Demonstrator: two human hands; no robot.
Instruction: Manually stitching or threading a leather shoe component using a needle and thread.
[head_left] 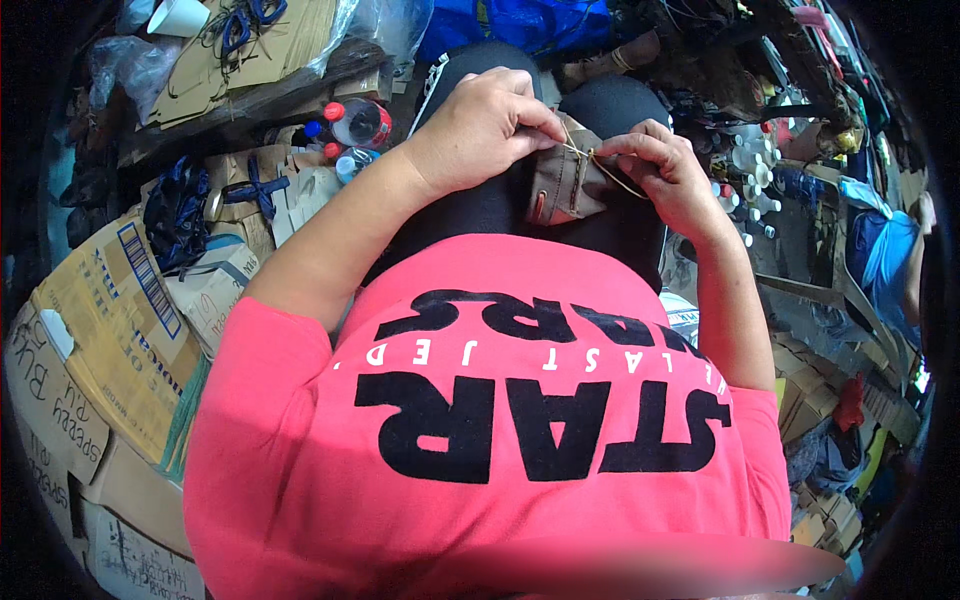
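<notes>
Pink shirt with black and white lettering, filling most of the lower centre. Dark trousers above it, knees toward the top edge. Yellowish carton at left, tilted among other cardboard. Crumpled blue sheet beyond the knees. Blue cloth at far right, hanging in folds.

Left hand over the lap, back upward, thumb and forefinger in a narrow pinch. Right hand opposite, near the left, also pinched narrow. Brown stitched piece on the lap, between and just below both hands. Clear bottle with red cap, left of the left hand. White cup at upper left. Pale cord against the brown stitched piece, held in both pinches, loop trailing beneath the right hand; cannot tell whether one strand or two.
</notes>
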